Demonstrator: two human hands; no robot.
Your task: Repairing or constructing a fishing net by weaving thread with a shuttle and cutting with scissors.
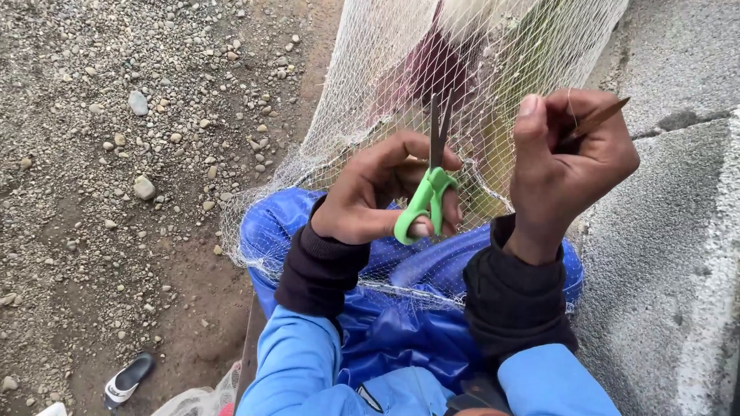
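My left hand [370, 192] grips green-handled scissors [428, 196], fingers through the loops, blades pointing up and nearly closed against a white fishing net [362, 85]. My right hand [566, 166] is closed around a thin brown netting needle [597, 119] whose tip sticks out to the upper right, and it pinches net strands. The net hangs in front of me and drapes over a blue sheet [401, 308] on my lap. Both arms wear blue sleeves with dark cuffs.
Gravel and dirt ground [116, 154] spreads to the left, with a black-and-white sandal [127, 379] near the bottom left. A grey concrete slab [671, 254] rises at the right. Something reddish and yellowish shows blurred behind the net.
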